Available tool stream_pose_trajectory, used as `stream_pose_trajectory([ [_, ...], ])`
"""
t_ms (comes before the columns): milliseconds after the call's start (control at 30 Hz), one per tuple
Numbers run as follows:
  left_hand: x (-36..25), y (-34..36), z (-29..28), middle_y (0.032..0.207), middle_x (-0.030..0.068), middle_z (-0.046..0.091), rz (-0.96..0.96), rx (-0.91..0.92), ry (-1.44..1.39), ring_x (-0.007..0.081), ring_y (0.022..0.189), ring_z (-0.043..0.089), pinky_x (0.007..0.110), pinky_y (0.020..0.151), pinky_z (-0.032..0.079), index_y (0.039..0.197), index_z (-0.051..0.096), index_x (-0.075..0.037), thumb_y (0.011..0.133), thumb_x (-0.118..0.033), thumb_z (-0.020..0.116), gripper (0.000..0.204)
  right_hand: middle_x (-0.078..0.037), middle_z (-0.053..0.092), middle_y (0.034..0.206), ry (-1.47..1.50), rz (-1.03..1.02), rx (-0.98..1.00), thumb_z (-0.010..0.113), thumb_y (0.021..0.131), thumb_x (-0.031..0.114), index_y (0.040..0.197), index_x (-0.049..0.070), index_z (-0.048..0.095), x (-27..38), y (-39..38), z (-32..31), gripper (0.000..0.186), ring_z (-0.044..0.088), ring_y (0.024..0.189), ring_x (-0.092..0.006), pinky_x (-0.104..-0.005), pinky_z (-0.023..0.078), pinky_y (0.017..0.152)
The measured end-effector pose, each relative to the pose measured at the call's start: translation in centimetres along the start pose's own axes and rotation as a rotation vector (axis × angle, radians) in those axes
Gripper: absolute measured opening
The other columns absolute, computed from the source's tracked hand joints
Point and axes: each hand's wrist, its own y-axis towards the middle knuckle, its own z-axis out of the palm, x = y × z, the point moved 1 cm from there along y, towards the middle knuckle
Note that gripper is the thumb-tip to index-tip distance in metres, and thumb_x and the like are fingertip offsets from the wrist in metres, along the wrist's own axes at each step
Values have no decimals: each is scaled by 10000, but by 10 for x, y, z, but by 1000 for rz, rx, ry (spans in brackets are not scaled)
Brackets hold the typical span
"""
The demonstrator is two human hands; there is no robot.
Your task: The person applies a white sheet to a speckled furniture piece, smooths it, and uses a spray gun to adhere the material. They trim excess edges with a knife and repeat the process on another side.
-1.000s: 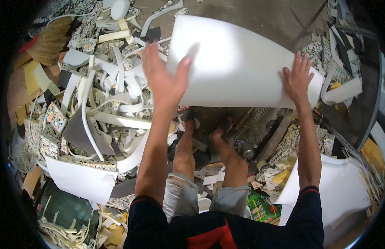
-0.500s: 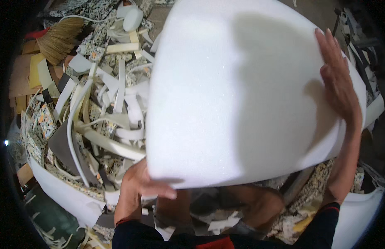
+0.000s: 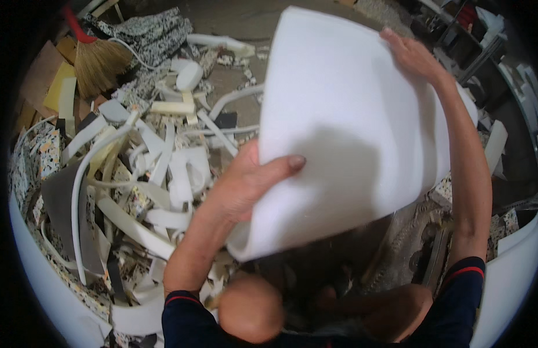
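Note:
A large white foam piece (image 3: 333,104) with rounded edges is held up in front of me, tilted, its right side higher than before my knees. My left hand (image 3: 243,182) grips its left edge, thumb flat on the near face and the other fingers hidden behind. At the upper right edge, my right hand (image 3: 413,56) holds on with its fingertips at the rim and the forearm running down along the right side. A shadow falls across the lower face of the foam.
Foam offcuts (image 3: 164,191), white strips and speckled scraps pile up on the left. A straw broom (image 3: 100,65) with a red handle lies at the far left. A dark grey sheet (image 3: 69,214) leans in the pile. Dark racks (image 3: 484,61) stand at the far right.
The foam piece has shifted right and turned, with its face now angled and curved. My left hand has moved up along its left edge; my right hand has moved to the upper edge.

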Motion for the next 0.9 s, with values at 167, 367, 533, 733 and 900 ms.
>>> stream_pose_trajectory([
  [167, 12, -8, -27, 978, 67, 696, -22, 107, 108, 141, 855, 651, 296, 767, 537, 1138, 636, 31, 920, -147, 665, 283, -211, 511, 1433, -153, 167, 113, 170, 979, 693, 1394, 107, 556, 15, 20, 15, 816, 423, 1373, -394, -418, 295, 1161],
  [367, 53, -17, -70, 799, 121, 702, -142, 335, 344, 202, 710, 678, 340, 687, 532, 1022, 672, 48, 929, -262, 658, 324, -173, 329, 1567, -67, 207, 230, 173, 935, 757, 1518, 135, 375, 34, 17, 16, 876, 261, 1470, -360, -434, 187, 1205],
  [533, 54, -26, -63, 728, 217, 657, 298, 401, 327, 365, 690, 680, 400, 641, 533, 916, 655, 52, 947, -255, 607, 313, -152, 200, 1623, 9, 225, 278, 86, 886, 803, 1562, 165, 276, 46, 4, 14, 949, 107, 1516, -326, -489, 105, 1219],
  [733, 57, -37, -71, 741, 277, 610, 232, 532, 408, 455, 728, 627, 488, 694, 495, 1059, 535, 88, 984, -256, 491, 354, -153, 228, 1615, -13, 197, 274, 102, 955, 722, 1556, 89, 262, 42, -1, 12, 887, 156, 1510, -298, -408, 111, 1224],
  [900, 75, -39, -73, 755, 264, 624, 61, 425, 368, 435, 746, 644, 466, 710, 509, 1059, 568, 81, 985, -279, 506, 373, -148, 255, 1608, -32, 165, 272, 110, 1004, 645, 1554, 72, 256, 55, -14, 10, 808, 197, 1500, -287, -373, 128, 1219],
])
